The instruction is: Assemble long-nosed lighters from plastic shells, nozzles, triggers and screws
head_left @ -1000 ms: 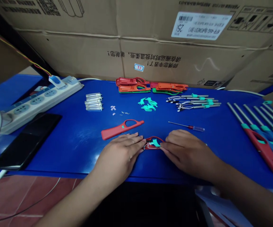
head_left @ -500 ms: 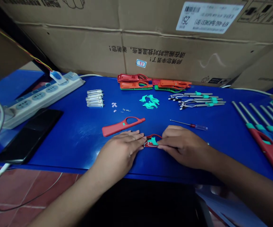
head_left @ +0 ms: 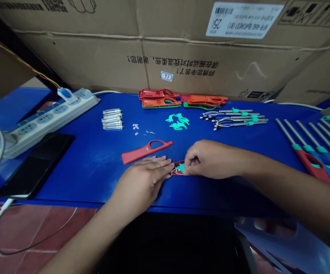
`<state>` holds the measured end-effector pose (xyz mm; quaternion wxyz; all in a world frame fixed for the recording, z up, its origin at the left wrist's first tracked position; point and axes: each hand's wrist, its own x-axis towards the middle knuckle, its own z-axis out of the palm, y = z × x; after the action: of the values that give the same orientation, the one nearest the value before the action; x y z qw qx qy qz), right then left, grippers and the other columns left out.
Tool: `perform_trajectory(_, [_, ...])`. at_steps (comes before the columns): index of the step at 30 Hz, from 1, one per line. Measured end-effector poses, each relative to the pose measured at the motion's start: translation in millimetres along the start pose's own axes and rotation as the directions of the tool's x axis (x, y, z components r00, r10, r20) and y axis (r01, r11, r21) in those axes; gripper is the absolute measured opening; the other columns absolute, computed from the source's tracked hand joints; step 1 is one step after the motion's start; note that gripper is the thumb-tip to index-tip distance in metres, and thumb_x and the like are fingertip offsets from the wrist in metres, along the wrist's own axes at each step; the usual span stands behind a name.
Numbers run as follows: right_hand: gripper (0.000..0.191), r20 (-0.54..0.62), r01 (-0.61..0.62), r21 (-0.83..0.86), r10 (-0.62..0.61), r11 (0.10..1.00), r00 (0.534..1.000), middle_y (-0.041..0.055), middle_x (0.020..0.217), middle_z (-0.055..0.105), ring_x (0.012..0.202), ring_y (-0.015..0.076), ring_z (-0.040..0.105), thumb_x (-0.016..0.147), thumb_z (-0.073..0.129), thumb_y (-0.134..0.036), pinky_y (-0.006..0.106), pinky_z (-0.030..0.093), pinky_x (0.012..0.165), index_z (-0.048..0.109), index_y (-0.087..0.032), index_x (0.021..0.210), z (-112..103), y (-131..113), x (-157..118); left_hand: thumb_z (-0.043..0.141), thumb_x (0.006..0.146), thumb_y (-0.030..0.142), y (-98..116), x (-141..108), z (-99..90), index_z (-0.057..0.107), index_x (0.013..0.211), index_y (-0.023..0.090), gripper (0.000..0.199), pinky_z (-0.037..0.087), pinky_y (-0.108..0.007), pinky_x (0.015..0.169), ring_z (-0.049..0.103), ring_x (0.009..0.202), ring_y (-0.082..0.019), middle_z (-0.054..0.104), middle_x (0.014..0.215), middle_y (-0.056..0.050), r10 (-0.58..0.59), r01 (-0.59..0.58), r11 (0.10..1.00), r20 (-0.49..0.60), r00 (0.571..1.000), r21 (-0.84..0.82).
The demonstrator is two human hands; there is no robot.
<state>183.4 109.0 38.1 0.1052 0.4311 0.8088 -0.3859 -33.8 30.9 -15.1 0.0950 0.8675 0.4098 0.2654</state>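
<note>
Pinching down with my right hand (head_left: 210,160), I curl its fingers (head_left: 188,164) narrowly onto a red plastic lighter shell (head_left: 178,170) lying flat on the blue worktop (head_left: 90,182), near the front edge. They press at a teal plastic insert (head_left: 181,167) seated in the shell, though my knuckles partly hide exactly what they grip. A thin looped wire (head_left: 172,172) shows at the shell's left end. My left hand (head_left: 140,186) lies flat and open, its fingers (head_left: 160,164) stretched out together, with the tips touching the shell's left side.

Just behind those fingers lies a long red lighter body (head_left: 142,153) with a looped handle. Farther back are clear cylindrical tubes (head_left: 112,119), tiny metal parts (head_left: 148,133), a cluster of teal plastic pieces (head_left: 177,121), and rows of red and orange lighter shells (head_left: 160,98). Slim metal rods with teal collars and wires (head_left: 235,118) lie to their right, and longer metal-barrelled lighters (head_left: 310,152) are laid out at the far right. A white power strip (head_left: 50,123) and a black phone (head_left: 36,165) sit at the left, with cardboard boxes (head_left: 182,49) stacked along the back.
</note>
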Motion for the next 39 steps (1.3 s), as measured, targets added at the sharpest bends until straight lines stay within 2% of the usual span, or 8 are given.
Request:
perform_trajectory(3, [0.029,-0.056,-0.017,-0.069,0.014,0.997,0.998,-0.0029,0.056,0.055,0.053,0.0102,0.040,0.086,0.060,-0.038,0.028,0.027,0.050,0.070,-0.020,0.065,2.3,-7.2,-0.5,0.060,0.095,0.020,-0.5,-0.8,0.1,0.073,0.116,0.018,0.025,0.061,-0.041,0.097,0.072,0.109,-0.021,0.075,0.118,-0.005,-0.017,0.017,1.000,0.007,1.000,-0.019])
perform_trajectory(8, [0.024,-0.153,-0.118,-0.116,0.100,0.986,0.983,-0.0010,0.056,0.059,0.052,0.0106,0.042,0.083,0.062,-0.031,0.028,0.027,0.050,0.070,-0.020,0.064,11.6,-17.1,-5.1,0.062,0.094,0.019,-0.8,-1.4,1.4,0.073,0.116,0.018,0.025,0.060,-0.040,0.099,0.073,0.108,-0.021,0.075,0.118,-0.005,-0.020,0.020,1.000,0.010,1.000,-0.020])
perform_trajectory(14, [0.025,-0.222,-0.091,-0.120,0.062,0.989,0.973,0.0023,0.068,0.070,0.060,0.0125,0.052,0.087,0.061,-0.033,0.028,0.033,0.057,0.073,-0.021,0.070,17.9,-15.2,-9.9,0.066,0.093,0.023,-1.9,-1.5,-1.4,0.070,0.117,0.020,0.025,0.062,-0.040,0.094,0.073,0.107,-0.021,0.076,0.116,-0.004,-0.091,0.092,0.993,0.023,0.996,-0.072])
perform_trajectory(21, [0.025,-0.295,-0.018,-0.114,-0.017,0.993,0.955,0.0032,0.077,0.073,0.076,0.0159,0.062,0.091,0.056,-0.030,0.030,0.039,0.070,0.070,-0.021,0.072,29.0,-8.3,-10.2,0.067,0.092,0.019,-0.7,-1.8,-2.9,0.072,0.102,0.021,0.011,0.060,-0.041,0.096,0.071,0.111,-0.022,0.077,0.112,-0.003,-0.143,0.150,0.978,0.060,0.988,-0.143])
perform_trajectory(27, [0.027,-0.293,0.002,-0.135,-0.042,0.991,0.955,0.0049,0.075,0.073,0.076,0.0178,0.062,0.091,0.055,-0.030,0.033,0.040,0.070,0.068,-0.020,0.070,29.0,-7.4,-9.9,0.067,0.092,0.020,-2.2,-2.6,-2.1,0.072,0.104,0.021,0.013,0.060,-0.043,0.096,0.071,0.110,-0.022,0.076,0.111,-0.004,-0.127,0.134,0.976,0.051,0.991,-0.169])
perform_trajectory(32, [0.026,-0.286,0.006,-0.163,-0.053,0.987,0.957,0.0059,0.079,0.073,0.079,0.0182,0.062,0.092,0.052,-0.027,0.033,0.039,0.071,0.069,-0.020,0.073,28.2,-11.8,-12.7,0.067,0.093,0.025,-0.3,-5.2,-2.2,0.073,0.103,0.021,0.013,0.055,-0.048,0.101,0.067,0.116,-0.025,0.074,0.116,-0.006,-0.130,0.128,0.988,-0.021,0.991,-0.088])
perform_trajectory(35, [0.026,-0.279,0.004,-0.173,-0.053,0.985,0.959,0.0056,0.080,0.072,0.079,0.0178,0.062,0.093,0.052,-0.027,0.032,0.038,0.071,0.069,-0.020,0.074,29.0,-13.2,-14.3,0.067,0.093,0.027,4.7,-7.0,-2.9,0.074,0.101,0.022,0.012,0.057,-0.046,0.091,0.067,0.104,-0.024,0.072,0.112,-0.007,-0.167,0.164,0.985,-0.058,0.984,-0.043])
perform_trajectory(39, [0.026,-0.274,0.004,-0.197,-0.059,0.980,0.960,0.0051,0.081,0.070,0.079,0.0172,0.060,0.093,0.051,-0.023,0.031,0.036,0.071,0.066,-0.019,0.073,30.8,-12.9,-14.3,0.061,0.096,0.022,9.2,-10.6,-2.7,0.071,0.111,0.021,0.018,0.056,-0.041,0.083,0.064,0.094,-0.021,0.069,0.102,-0.006,-0.189,0.186,0.980,-0.045,0.981,-0.066])
